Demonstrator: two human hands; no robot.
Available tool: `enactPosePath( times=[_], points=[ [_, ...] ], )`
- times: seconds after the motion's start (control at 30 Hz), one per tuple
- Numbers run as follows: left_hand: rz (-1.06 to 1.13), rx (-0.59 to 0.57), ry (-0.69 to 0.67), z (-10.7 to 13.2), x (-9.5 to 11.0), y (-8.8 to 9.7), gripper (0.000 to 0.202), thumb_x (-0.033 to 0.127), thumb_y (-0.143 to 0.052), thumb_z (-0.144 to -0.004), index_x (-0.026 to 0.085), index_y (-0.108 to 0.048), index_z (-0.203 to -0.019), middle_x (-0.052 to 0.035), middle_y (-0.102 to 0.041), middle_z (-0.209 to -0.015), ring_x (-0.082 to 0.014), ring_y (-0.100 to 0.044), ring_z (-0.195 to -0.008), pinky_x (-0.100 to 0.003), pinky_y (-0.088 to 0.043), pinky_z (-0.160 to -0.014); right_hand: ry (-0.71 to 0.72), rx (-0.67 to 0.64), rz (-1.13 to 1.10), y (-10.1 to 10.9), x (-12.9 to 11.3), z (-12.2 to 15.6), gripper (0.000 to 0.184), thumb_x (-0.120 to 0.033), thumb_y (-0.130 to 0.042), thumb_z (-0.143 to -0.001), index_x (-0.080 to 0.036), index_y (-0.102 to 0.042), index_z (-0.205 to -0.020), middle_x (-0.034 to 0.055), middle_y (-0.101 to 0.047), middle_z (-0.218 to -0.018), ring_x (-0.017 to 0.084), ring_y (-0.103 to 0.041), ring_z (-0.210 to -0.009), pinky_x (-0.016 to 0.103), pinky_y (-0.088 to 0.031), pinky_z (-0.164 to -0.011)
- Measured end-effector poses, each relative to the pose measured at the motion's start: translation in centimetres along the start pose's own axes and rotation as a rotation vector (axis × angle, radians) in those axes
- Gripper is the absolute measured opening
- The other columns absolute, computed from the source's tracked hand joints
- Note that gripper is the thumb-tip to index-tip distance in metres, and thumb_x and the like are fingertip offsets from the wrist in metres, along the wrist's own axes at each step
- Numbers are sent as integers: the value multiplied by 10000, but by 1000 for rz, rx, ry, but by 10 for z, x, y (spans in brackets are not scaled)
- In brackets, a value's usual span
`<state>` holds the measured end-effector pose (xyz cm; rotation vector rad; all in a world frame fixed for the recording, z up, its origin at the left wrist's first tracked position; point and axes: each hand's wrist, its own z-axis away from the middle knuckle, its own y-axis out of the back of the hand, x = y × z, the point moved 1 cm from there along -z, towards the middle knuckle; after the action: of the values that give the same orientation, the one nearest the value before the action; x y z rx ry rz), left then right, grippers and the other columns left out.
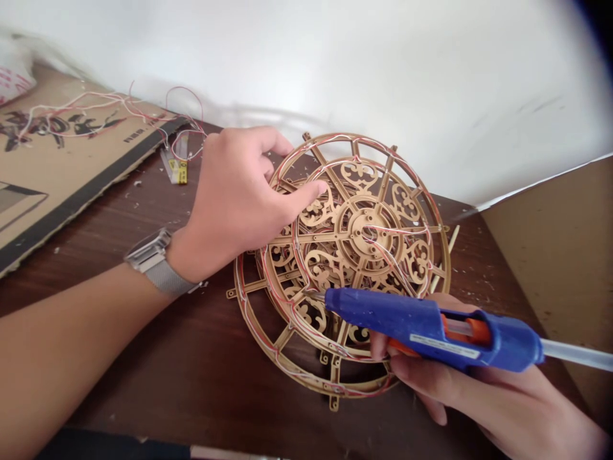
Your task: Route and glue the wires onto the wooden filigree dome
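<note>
Several red and white wires (pixel 115 97) tangle across the upper left of the frame, over a piece of cardboard (pixel 71 160) with black lettering, a pale bag (pixel 14 76) beside them at the edge. Right of the cardboard, a small yellow-labelled piece (pixel 178 172) lies on the dark surface (pixel 182 364) among white crumbs. A watch (pixel 153 255) with a mesh band sits on the left wrist. The left hand (pixel 242 185), left of centre, is clamped on the rim of the upper frame (pixel 357 233), thumb over the top and fingers at the outer edge. That gold frame fills the centre, wires running round its rings and through its hub; a lower frame (pixel 336 369) (larger-looking, partly hidden) shows beneath it. At lower right, the right hand (pixel 472 393) is wrapped around a blue glue gun (pixel 383 310), whose nozzle points left over the upper frame; whether it touches I cannot tell. A translucent glue stick (pixel 575 353) juts from the gun's back towards the right edge.
</note>
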<state>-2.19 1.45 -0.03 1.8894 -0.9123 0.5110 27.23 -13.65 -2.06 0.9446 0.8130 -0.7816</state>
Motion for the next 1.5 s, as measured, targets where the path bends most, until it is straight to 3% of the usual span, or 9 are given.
enactPosePath(
  times=[0.2, 0.47, 0.6, 0.73, 0.87, 0.97, 1.17, 1.37, 1.5],
  points=[
    [-3, 7, -16, 4, 1, 0, 380, 586, -959, -858, 244, -828, -962, 32, -428, -584, -206, -391, -660, -438, -374, -726, 220, -79, 85, 9, 6, -6, 198, -414, -752, -1143, -305, -879, -1247, 46, -771, -945, 73, -616, -548, 178, -546, -488],
    [85, 21, 24, 4, 2, 1, 316, 512, -995, -812, 275, -802, -894, 34, -392, -549, -225, -514, -697, -420, -484, -710, 248, -102, 28, 10, 18, 0, 213, -346, -751, -1141, -336, -857, -1325, 88, -809, -1198, 104, -716, -680, 166, -571, -499],
    [0, 27, 11, 4, 1, 0, 358, 522, -1008, -829, 239, -822, -945, 50, -425, -569, -189, -464, -654, -430, -501, -778, 149, -95, -91, 7, 8, -3, 209, -442, -783, -1124, -284, -862, -1236, 72, -787, -1049, 94, -665, -620, 169, -599, -511],
    [109, -13, 64, 5, 1, 0, 342, 492, -1016, -819, 261, -786, -923, 25, -455, -596, -256, -603, -780, -414, -528, -793, 84, -107, -200, 2, -3, -7, 320, -542, -810, -1095, -231, -854, -1155, 56, -756, -932, 68, -574, -542, 152, -571, -464],
    [227, -56, 128, 3, 0, 0, 364, 403, -1043, -764, 257, -741, -905, 22, -468, -615, -294, -685, -917, -387, -563, -816, 126, -84, -260, 1, -2, -9, 267, -488, -817, -1099, -222, -836, -1081, 39, -761, -857, 66, -579, -499, 159, -572, -477],
    [194, -59, 131, 1, -1, 0, 392, 442, -1055, -766, 257, -746, -921, 26, -462, -609, -296, -691, -910, -394, -572, -821, 171, -50, -267, 4, -3, -9, 193, -419, -829, -1097, -226, -850, -1099, 28, -767, -813, 76, -616, -474, 177, -565, -497],
    [132, -71, 109, -1, -6, 0, 430, 512, -1062, -774, 245, -800, -988, 36, -427, -572, -276, -644, -864, -409, -522, -801, 205, 35, -285, 17, -20, -14, 206, -426, -814, -1099, -220, -832, -1104, -17, -662, -628, 128, -648, -450, 247, -484, -484],
    [37, -90, 50, -8, -17, 3, 488, 643, -989, -836, 216, -830, -1012, 49, -387, -578, -185, -374, -716, -397, -259, -741, 279, -14, -299, 36, -35, -23, 205, -405, -829, -1079, -204, -822, -1042, -6, -661, -581, 151, -640, -409, 275, -452, -446],
    [40, -128, 75, -15, -27, 3, 504, 644, -996, -804, 220, -846, -1031, 60, -420, -569, -169, -315, -679, -392, -245, -728, 256, -18, -208, 42, -41, -17, 236, -420, -852, -1062, -193, -829, -1002, -23, -611, -529, 127, -585, -375, 239, -413, -413]
  ],
)
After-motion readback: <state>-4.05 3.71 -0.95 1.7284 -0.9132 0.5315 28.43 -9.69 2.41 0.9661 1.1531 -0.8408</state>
